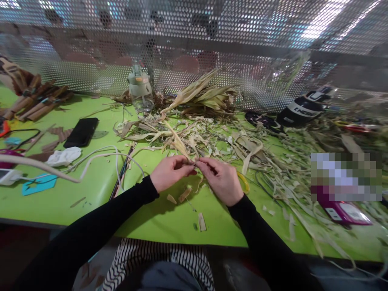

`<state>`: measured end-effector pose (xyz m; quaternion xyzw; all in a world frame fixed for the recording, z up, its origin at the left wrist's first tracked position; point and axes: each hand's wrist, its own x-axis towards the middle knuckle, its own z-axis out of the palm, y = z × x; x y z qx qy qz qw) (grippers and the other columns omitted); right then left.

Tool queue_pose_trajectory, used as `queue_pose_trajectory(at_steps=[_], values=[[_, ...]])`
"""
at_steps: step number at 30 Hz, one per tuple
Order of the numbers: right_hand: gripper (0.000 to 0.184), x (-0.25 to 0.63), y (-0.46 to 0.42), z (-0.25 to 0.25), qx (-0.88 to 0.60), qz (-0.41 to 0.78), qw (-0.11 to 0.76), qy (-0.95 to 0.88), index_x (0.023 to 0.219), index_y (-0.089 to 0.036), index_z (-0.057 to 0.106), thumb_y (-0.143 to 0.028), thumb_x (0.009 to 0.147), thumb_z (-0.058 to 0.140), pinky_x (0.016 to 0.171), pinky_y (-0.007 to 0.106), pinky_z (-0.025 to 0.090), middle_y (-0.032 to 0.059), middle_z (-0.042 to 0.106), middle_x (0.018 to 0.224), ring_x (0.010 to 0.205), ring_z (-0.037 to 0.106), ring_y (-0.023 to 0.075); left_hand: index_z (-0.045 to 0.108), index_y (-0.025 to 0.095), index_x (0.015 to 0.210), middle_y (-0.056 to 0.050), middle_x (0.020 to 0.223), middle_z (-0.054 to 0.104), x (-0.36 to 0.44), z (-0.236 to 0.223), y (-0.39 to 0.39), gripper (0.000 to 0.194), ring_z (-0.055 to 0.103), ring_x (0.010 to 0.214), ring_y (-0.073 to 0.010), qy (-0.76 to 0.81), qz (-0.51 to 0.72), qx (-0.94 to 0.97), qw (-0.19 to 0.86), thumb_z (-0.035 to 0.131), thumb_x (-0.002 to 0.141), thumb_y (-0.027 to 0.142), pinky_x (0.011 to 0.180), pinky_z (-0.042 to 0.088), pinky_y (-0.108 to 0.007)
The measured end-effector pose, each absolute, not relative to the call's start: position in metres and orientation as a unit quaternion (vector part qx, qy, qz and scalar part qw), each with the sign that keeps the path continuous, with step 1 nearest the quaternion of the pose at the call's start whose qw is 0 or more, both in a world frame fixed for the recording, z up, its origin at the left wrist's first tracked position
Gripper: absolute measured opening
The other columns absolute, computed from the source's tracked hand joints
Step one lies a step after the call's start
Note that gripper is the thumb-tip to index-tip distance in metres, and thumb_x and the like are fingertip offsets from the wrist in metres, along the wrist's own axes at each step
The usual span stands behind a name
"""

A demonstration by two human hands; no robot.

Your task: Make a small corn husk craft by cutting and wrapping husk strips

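My left hand (168, 173) and my right hand (222, 180) meet above the green table (97, 190), fingertips pinched together. Between them is a dried corn husk (179, 142), its pale yellowish strip rising away from the fingers. The exact grip point is hidden by the fingers. Small husk scraps (185, 195) lie on the table just below my hands. Beyond them spreads a heap of shredded husk (200, 135). A yellow ring-like item (244, 182), partly covered, sits beside my right wrist.
At the back stand a clear bottle (141, 91) and a bundle of dry leaves (206, 95) before a perforated metal screen (188, 24). A black bottle (304, 108) leans at right. Left are a phone (81, 132), a white cable (91, 161) and brown bundles (36, 99). A magenta device (345, 212) lies right.
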<state>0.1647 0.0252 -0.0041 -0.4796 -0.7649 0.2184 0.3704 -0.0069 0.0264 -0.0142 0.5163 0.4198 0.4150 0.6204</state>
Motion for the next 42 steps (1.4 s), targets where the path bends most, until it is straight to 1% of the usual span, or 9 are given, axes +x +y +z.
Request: queue_pose_trajectory(at_steps=[6, 10, 18, 22, 25, 29, 32, 38, 42], values=[[0.019, 0.161, 0.026, -0.01, -0.432, 0.392, 0.454, -0.674, 0.088, -0.018, 0.069, -0.034, 0.079, 0.064, 0.048, 0.022, 0.047, 0.0008, 0.067, 0.07, 0.054, 0.057, 0.0103, 0.059, 0.01, 0.077, -0.006, 0.07, 0.068, -0.008, -0.013, 0.026, 0.024, 0.065, 0.069, -0.0131, 0.41, 0.404, 0.498, 0.648, 0.069, 0.072, 0.031, 0.068, 0.049, -0.026], [0.012, 0.158, 0.02, -0.008, -0.389, 0.287, 0.455, -0.748, 0.089, -0.02, 0.07, -0.024, 0.08, 0.063, 0.064, 0.028, 0.054, 0.0031, 0.071, 0.081, 0.071, 0.065, 0.0146, 0.057, 0.011, 0.073, -0.004, 0.066, 0.066, -0.01, -0.016, 0.027, 0.027, 0.061, 0.061, -0.01, 0.394, 0.375, 0.511, 0.665, 0.065, 0.075, 0.036, 0.064, 0.048, -0.024], [0.007, 0.156, 0.017, -0.005, -0.402, 0.147, 0.405, -0.808, 0.082, -0.017, 0.069, -0.019, 0.081, 0.062, 0.058, 0.025, 0.049, 0.0023, 0.068, 0.072, 0.063, 0.06, 0.0128, 0.063, 0.011, 0.085, -0.007, 0.078, 0.065, -0.013, -0.014, 0.023, 0.027, 0.06, 0.071, -0.0164, 0.418, 0.31, 0.697, 0.494, 0.06, 0.078, 0.037, 0.066, 0.049, -0.028], [0.011, 0.16, 0.018, -0.002, -0.416, 0.157, 0.407, -0.798, 0.086, -0.016, 0.067, -0.023, 0.084, 0.058, 0.051, 0.024, 0.046, 0.0028, 0.065, 0.072, 0.056, 0.055, 0.0113, 0.062, 0.01, 0.088, -0.01, 0.085, 0.067, -0.011, -0.011, 0.023, 0.031, 0.064, 0.079, -0.0182, 0.394, 0.338, 0.627, 0.581, 0.046, 0.086, 0.037, 0.076, 0.051, -0.032], [0.025, 0.16, 0.019, -0.001, -0.429, 0.143, 0.406, -0.794, 0.105, -0.015, 0.065, -0.029, 0.086, 0.056, 0.044, 0.024, 0.042, 0.0044, 0.065, 0.08, 0.051, 0.049, 0.0102, 0.061, 0.01, 0.089, -0.012, 0.089, 0.067, -0.009, -0.017, 0.023, 0.033, 0.066, 0.081, -0.0182, 0.37, 0.315, 0.622, 0.614, 0.043, 0.089, 0.037, 0.078, 0.052, -0.032], [0.033, 0.158, 0.021, -0.002, -0.402, 0.179, 0.405, -0.801, 0.12, -0.019, 0.058, -0.026, 0.088, 0.053, 0.064, 0.028, 0.052, 0.0064, 0.068, 0.101, 0.075, 0.062, 0.0152, 0.061, 0.011, 0.089, -0.01, 0.085, 0.067, -0.008, -0.028, 0.021, 0.038, 0.067, 0.082, -0.0175, 0.33, 0.256, 0.668, 0.616, 0.041, 0.09, 0.043, 0.076, 0.052, -0.03], [0.03, 0.159, 0.02, 0.0, -0.369, 0.254, 0.401, -0.799, 0.119, -0.021, 0.06, -0.023, 0.091, 0.049, 0.074, 0.029, 0.053, 0.0053, 0.069, 0.102, 0.088, 0.065, 0.0161, 0.061, 0.011, 0.091, -0.01, 0.088, 0.066, -0.007, -0.03, 0.02, 0.038, 0.067, 0.079, -0.0162, 0.323, 0.262, 0.657, 0.629, 0.043, 0.089, 0.044, 0.074, 0.052, -0.029], [0.02, 0.162, 0.019, 0.005, -0.309, 0.266, 0.383, -0.829, 0.098, -0.019, 0.067, -0.024, 0.091, 0.05, 0.064, 0.025, 0.052, 0.0033, 0.068, 0.083, 0.072, 0.064, 0.012, 0.063, 0.011, 0.085, -0.009, 0.081, 0.066, -0.002, -0.026, 0.019, 0.041, 0.065, 0.069, -0.0154, 0.332, 0.272, 0.57, 0.7, 0.053, 0.081, 0.05, 0.063, 0.051, -0.028], [0.019, 0.163, 0.018, 0.006, -0.24, 0.25, 0.363, -0.865, 0.103, -0.02, 0.067, -0.022, 0.087, 0.057, 0.071, 0.026, 0.054, 0.0042, 0.07, 0.092, 0.081, 0.065, 0.0127, 0.061, 0.011, 0.073, -0.006, 0.07, 0.065, -0.005, -0.024, 0.024, 0.029, 0.063, 0.064, -0.0151, 0.348, 0.237, 0.562, 0.712, 0.065, 0.074, 0.04, 0.062, 0.051, -0.029]])
